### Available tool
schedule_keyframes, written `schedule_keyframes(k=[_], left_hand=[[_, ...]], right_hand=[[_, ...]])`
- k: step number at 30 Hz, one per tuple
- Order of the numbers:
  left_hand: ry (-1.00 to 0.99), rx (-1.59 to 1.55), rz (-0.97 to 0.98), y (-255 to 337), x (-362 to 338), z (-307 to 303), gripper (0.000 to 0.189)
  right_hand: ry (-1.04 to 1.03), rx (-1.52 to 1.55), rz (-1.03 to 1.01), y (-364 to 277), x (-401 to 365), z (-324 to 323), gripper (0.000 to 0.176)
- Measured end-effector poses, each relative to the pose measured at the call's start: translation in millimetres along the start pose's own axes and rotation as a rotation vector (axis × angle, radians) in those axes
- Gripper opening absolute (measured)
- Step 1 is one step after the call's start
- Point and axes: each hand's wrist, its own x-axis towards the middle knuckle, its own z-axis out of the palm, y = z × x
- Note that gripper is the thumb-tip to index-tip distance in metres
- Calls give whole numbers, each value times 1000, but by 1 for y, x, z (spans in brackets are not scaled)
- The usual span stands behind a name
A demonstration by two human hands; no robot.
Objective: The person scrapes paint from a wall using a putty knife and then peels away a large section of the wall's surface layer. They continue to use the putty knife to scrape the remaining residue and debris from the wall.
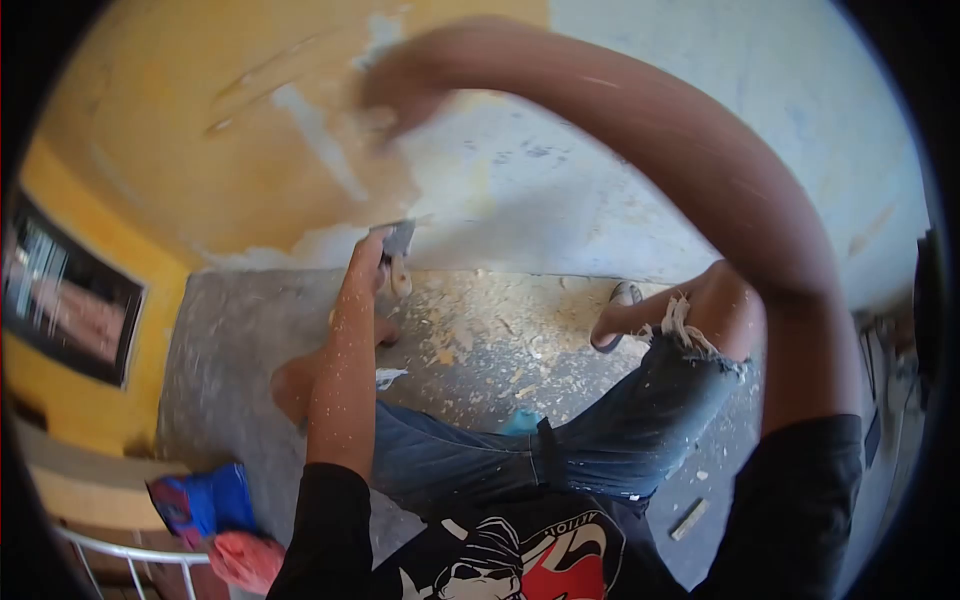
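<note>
My left hand (pixel 376 262) is closed round a scraper, low by the foot of the wall. Its flat grey blade (pixel 399 240) points up toward the wall (pixel 560 215). My right hand (pixel 405 95) is raised high in front of the wall, its arm bent across the top of the view. Motion smears its fingers, so whether it holds anything cannot be made out. Yellow paint covers the wall's left part, with pale bare patches; the right part is whitish. A narrow pale strip (pixel 322 142) runs through the yellow near my right hand.
Paint flakes (pixel 490 315) litter the grey floor (pixel 235 345) between my bent legs. A small light stick (pixel 689 519) lies at the right. At the lower left are a blue bag (pixel 222 503), a reddish bundle (pixel 250 562) and a white metal rail (pixel 140 549). A framed window (pixel 75 290) is at the left.
</note>
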Motion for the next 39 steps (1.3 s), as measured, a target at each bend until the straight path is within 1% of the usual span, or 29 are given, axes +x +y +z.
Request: schedule_keyframes(k=[1,2,4,5,6,7,9,11,12,13,15,16,17,18,19,20,21,22,24,25,27,28,29,31,32,34,35,37,39], left_hand=[[-16,50,54,27,-21,4,31],[-50,115,27,52,-40,14,30],[-104,179,24,71,-52,26,30],[-129,175,54,63,-47,42,31],[-114,158,11,72,-70,70,30],[-102,129,-28,77,-87,101,29],[-289,-176,-67,40,-42,140,29],[-403,-221,-128,33,-51,176,31],[-519,-342,-16,22,-51,185,31],[-631,-464,93,5,-51,192,31],[-600,-540,3,-22,-39,207,30],[-626,-684,-30,-54,-21,212,27],[-654,-824,-63,-85,-6,214,23],[-456,-796,-195,-77,-31,210,22],[-261,-762,-328,-69,-57,205,21],[-120,-561,-192,-91,-59,206,25],[19,-358,-65,-105,-61,208,34],[27,-381,-83,-119,-61,216,34],[300,57,484,-116,-66,229,70],[248,198,504,-118,-58,231,96],[215,189,601,-120,-35,235,92],[106,160,502,-125,-24,236,75],[124,135,486,-139,-10,239,75],[172,230,620,-164,17,244,54],[197,185,525,-166,20,244,40],[211,167,442,-182,34,251,38],[203,165,371,-192,38,253,37],[213,117,370,-187,40,251,34],[220,40,416,-189,41,249,33]], right_hand=[[46,-54,23,4,-37,5,61],[188,-14,-53,29,-74,28,60],[224,122,-74,40,-115,52,64],[231,159,-71,46,-114,73,72],[236,248,-73,45,-116,85,80],[326,282,-197,47,-107,102,82],[470,362,-275,40,-97,132,84],[542,480,-376,32,-73,168,80],[620,487,-485,31,-56,191,72],[636,532,-447,29,-44,216,54],[670,624,-373,24,-21,265,23],[849,718,-433,26,-5,283,21],[943,908,-332,26,0,294,21],[1050,1106,-245,27,4,307,21],[1045,1379,19,31,5,317,24],[1322,1561,-237,44,26,343,32],[1331,1523,-194,49,31,345,39],[1317,1533,-160,52,39,351,42],[1242,1510,-113,45,56,362,47],[1197,1451,-81,42,63,370,46],[1095,1233,-88,37,73,379,45],[1032,1197,-147,40,76,382,41],[1001,1236,-201,41,82,382,38],[869,1501,-175,44,93,397,33],[834,1502,-179,47,92,402,33],[632,1391,-207,54,95,407,29],[614,1395,-203,57,100,410,29],[634,1362,-349,58,108,406,26],[641,1345,-291,48,111,411,26]])
